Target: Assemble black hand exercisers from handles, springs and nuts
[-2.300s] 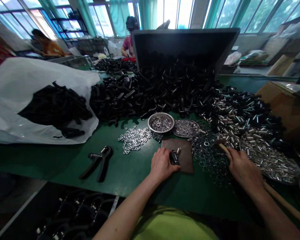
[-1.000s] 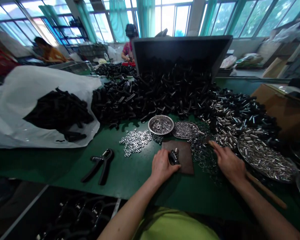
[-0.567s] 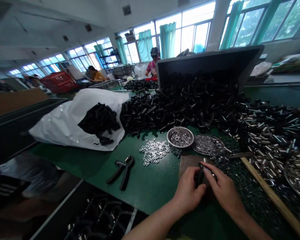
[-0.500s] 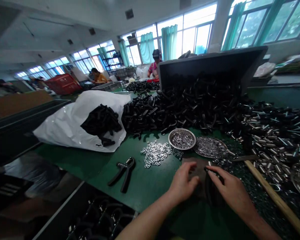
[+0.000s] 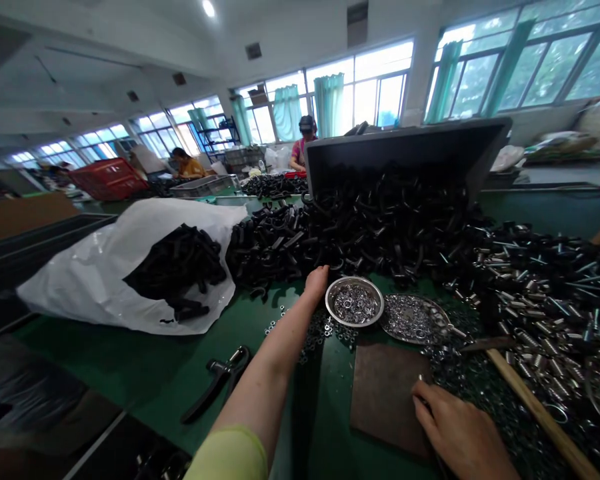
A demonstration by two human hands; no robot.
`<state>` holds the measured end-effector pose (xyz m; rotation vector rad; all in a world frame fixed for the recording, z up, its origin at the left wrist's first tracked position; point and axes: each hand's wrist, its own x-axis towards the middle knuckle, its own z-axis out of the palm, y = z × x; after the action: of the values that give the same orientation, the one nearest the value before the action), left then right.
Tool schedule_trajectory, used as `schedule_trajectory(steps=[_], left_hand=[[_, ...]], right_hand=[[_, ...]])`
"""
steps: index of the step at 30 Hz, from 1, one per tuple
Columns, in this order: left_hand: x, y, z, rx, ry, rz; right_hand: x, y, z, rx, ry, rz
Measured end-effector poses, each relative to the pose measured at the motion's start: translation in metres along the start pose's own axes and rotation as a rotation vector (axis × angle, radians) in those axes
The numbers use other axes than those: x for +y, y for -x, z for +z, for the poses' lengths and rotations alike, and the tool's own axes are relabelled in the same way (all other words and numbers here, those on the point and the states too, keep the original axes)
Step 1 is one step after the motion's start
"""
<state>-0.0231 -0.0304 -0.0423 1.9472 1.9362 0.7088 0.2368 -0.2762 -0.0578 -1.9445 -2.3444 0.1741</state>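
The right hand's grip (image 5: 460, 427) is closed around a part (image 5: 421, 378), only its metal tip clearly visible, at the right edge of the brown plate (image 5: 390, 397). The left hand (image 5: 317, 283), beside that plate a moment ago, now reaches far forward, arm extended over the nuts (image 5: 329, 327), to the near edge of the black-piece heap (image 5: 380, 227) on the desk (image 5: 145, 363); its grip is too hidden to tell.

The left hand (image 5: 317, 283) reaches to the black parts (image 5: 380, 230); the right (image 5: 457, 427) is over the brown plate's (image 5: 387, 393) edge.
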Motion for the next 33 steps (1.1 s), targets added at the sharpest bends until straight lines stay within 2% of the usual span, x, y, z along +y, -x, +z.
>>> schedule_trajectory(steps=[2, 4, 7, 9, 11, 13, 16, 18, 22, 26, 30, 31, 33], left_hand=[[0.004, 0.004, -0.01, 0.023, 0.043, 0.014], [0.008, 0.019, -0.025, 0.052, 0.112, 0.028], [0.016, 0.069, -0.042, 0.039, 0.237, 0.028], [0.026, 0.121, -0.044, -0.052, 0.384, 0.006], [0.039, 0.177, -0.04, -0.299, 0.844, -0.091], [0.053, 0.227, -0.033, -0.464, 1.136, -0.227], [0.073, 0.272, -0.027, -0.565, 1.327, -0.372], [0.083, 0.285, -0.027, -0.572, 1.352, -0.405], [0.096, 0.293, -0.034, -0.574, 1.257, -0.418], [0.1, 0.298, -0.034, -0.558, 1.122, -0.412], [0.096, 0.3, -0.022, -0.606, 1.207, -0.428], [0.095, 0.3, -0.02, -0.62, 1.248, -0.444], [0.094, 0.299, -0.015, -0.655, 1.306, -0.475]], right_hand=[[0.007, 0.001, 0.001, 0.038, -0.107, 0.004], [0.011, 0.001, 0.0, 0.059, -0.285, 0.022], [0.009, 0.003, -0.007, 0.08, -0.666, 0.082], [0.0, 0.006, -0.015, 0.099, -0.91, 0.156], [-0.015, 0.011, -0.024, 0.124, -1.077, 0.226], [-0.031, 0.018, -0.033, 0.172, -1.159, 0.24], [-0.052, 0.029, -0.042, 0.255, -1.155, 0.16], [-0.06, 0.036, -0.045, 0.304, -1.098, 0.086], [-0.065, 0.044, -0.044, 0.382, -0.957, -0.005], [-0.06, 0.047, -0.043, 0.304, -0.897, -0.092], [-0.046, 0.049, -0.049, 0.168, -0.798, -0.243], [-0.042, 0.049, -0.05, 0.174, -0.752, -0.297], [-0.035, 0.051, -0.049, 0.272, -0.637, -0.38]])
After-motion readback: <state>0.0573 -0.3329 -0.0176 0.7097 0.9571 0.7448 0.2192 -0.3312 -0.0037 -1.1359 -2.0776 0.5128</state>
